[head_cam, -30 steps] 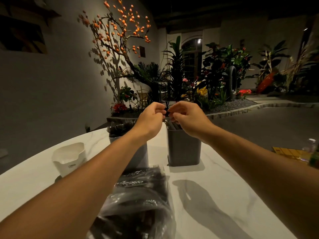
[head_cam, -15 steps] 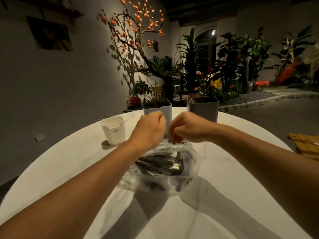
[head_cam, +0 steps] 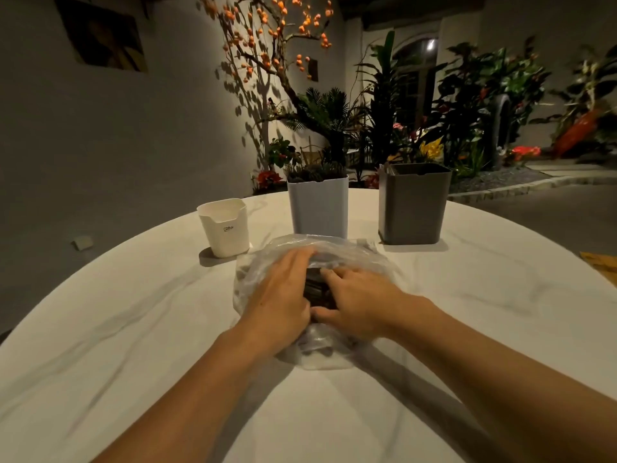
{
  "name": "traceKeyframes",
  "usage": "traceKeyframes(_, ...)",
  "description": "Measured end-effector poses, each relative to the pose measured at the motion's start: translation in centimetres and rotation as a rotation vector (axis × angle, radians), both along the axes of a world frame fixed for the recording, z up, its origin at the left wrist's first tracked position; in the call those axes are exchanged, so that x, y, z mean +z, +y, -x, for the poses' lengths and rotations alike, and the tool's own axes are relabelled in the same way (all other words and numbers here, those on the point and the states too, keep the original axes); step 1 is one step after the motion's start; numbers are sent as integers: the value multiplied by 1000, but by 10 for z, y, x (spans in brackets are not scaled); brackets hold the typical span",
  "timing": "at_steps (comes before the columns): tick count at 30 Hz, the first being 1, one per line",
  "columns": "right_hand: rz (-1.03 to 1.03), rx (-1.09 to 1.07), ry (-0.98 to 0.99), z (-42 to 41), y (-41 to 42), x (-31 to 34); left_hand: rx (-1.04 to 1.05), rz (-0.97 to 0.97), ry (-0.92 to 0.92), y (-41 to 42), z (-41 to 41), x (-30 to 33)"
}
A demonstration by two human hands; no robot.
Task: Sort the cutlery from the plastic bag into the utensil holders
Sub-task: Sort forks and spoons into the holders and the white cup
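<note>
Both hands sit on the clear bag (head_cam: 350, 259) at frame centre, on the white bench (head_cam: 133, 329). Left hand (head_cam: 283, 295) lies flat over the bag's left half, fingers straight and together, pressing the plastic down. Right hand (head_cam: 360, 305) lies on the right half, fingers lightly bent toward the dark cutlery (head_cam: 315, 289) showing in the gap between the hands; cannot tell if it pinches a piece or only touches it.

The cutlery bundle lies between the hands and just under the fingertips, its long axis running roughly from near edge to far edge of the frame, toward the holders. Right fingertips look nearest to it, so the pull-out likely falls to the right hand while the left pins the bag.

Three holders stand just beyond the bag: white holder (head_cam: 225, 228) upper left, pale blue holder (head_cam: 319, 208) straight ahead with dark items inside, grey holder (head_cam: 414, 205) upper right. Sorting looks only partly done, since the bag is not yet emptied.
</note>
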State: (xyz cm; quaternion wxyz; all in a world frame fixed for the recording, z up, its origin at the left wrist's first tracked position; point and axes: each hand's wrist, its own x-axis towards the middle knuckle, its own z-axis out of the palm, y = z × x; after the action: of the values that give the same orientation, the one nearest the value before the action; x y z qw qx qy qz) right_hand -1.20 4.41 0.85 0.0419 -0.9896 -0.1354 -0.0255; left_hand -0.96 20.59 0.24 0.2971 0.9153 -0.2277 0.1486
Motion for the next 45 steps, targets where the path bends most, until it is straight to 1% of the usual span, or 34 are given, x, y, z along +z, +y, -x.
traceKeyframes(2,40,-68,21,2,0,-9,9,19,-96,6,-2,-4)
traceKeyframes(4,-14,-29,-9,5,-1,-4,48,99,-155,11,-2,-2)
traceKeyframes(6,-136,76,-64,10,-3,3,76,132,-141,13,-1,-3)
traceKeyframes(9,-201,121,-133,18,-6,8,59,57,-62,12,-1,-9)
traceKeyframes(11,-171,108,-178,20,-6,10,52,-4,-12,12,0,-14)
traceKeyframes(14,-128,73,-226,20,-5,11,54,-44,40,14,-3,-17)
traceKeyframes(17,-63,63,-251,22,-4,13,-5,-73,20,17,-8,-18)
traceKeyframes(21,107,-20,-281,25,-2,15,-74,-146,-1,18,-11,-15)
traceKeyframes(24,46,-65,-290,25,-5,18,-71,-186,8,19,-11,-14)
traceKeyframes(27,-14,-18,-322,23,-5,20,-72,-205,14,18,-10,-12)
traceKeyframes(28,-51,1,-296,23,-5,19,-73,-210,10,18,-10,-11)
traceKeyframes(31,-126,47,-132,22,-4,13,-64,-226,-8,18,-10,-9)
traceKeyframes(35,11,46,-119,25,-6,10,-34,-249,-18,17,-8,-10)
traceKeyframes(38,-2,84,-123,29,-5,12,11,-257,-22,17,-5,-12)
traceKeyframes(41,1,60,-172,30,-1,11,10,-174,10,17,-2,-13)
traceKeyframes(43,49,63,-215,31,2,9,-2,-129,34,17,1,-10)
traceKeyframes(45,111,80,-257,28,4,6,-12,-130,31,17,1,-10)
